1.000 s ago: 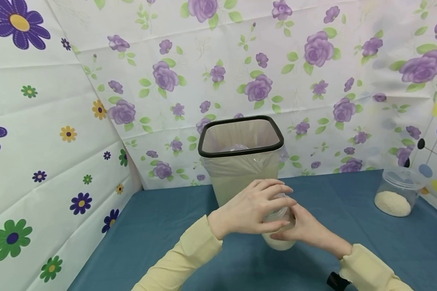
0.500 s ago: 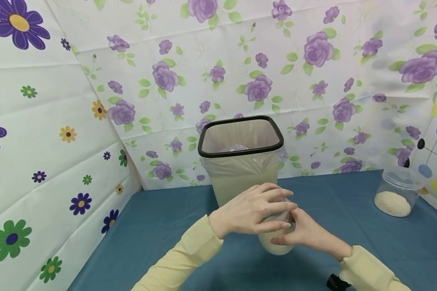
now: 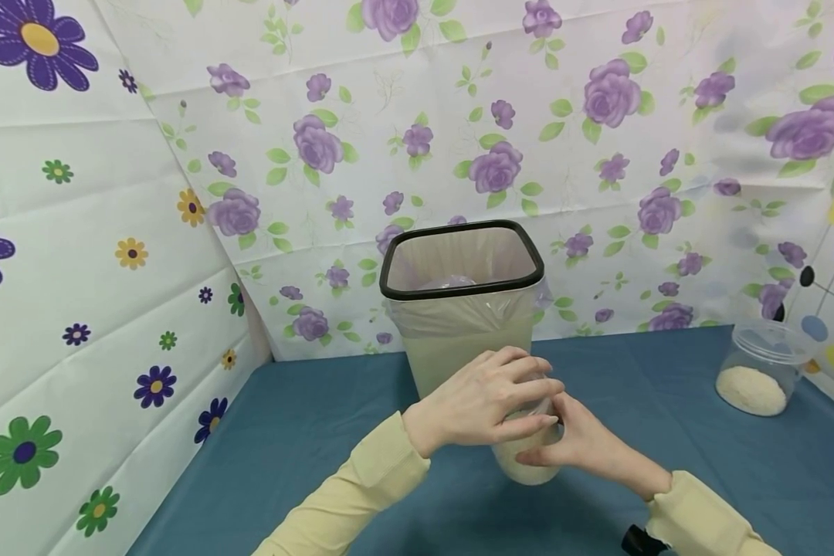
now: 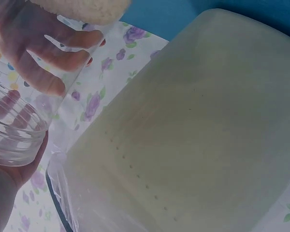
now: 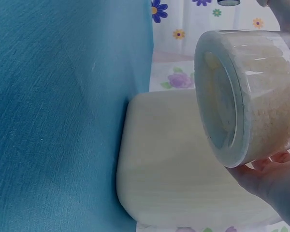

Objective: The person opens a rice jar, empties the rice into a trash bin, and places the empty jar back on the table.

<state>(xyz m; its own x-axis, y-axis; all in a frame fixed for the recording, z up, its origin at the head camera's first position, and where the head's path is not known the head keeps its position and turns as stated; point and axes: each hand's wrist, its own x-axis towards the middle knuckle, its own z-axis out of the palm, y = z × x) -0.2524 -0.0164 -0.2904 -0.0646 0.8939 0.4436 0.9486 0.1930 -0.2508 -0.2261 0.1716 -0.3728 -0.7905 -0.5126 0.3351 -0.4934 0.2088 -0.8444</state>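
Note:
Ahead of me both hands hold a clear plastic jar (image 3: 530,462) upright, partly filled with pale, rice-like grains (image 5: 275,87). My left hand (image 3: 483,405) grips the ridged lid (image 4: 14,130) from above, fingers spread and bent round its side. My right hand (image 3: 584,440) holds the jar's side, thumb in front; in the left wrist view its other fingers show through the clear wall. The jar's round base faces the camera in the right wrist view. In the head view, the left hand covers most of the lid.
Just behind the hands stands a cream waste bin (image 3: 434,355) with a black rim (image 3: 459,293) and a clear liner. At the right a lidded clear tub (image 3: 771,359) of pale grains sits on the blue tabletop (image 3: 306,463). Floral sheets (image 3: 361,100) wall the back and left.
The jar has dropped slightly toward me, and its lower end shows a little more. My left hand has shifted slightly over the lid; both hands keep their grip.

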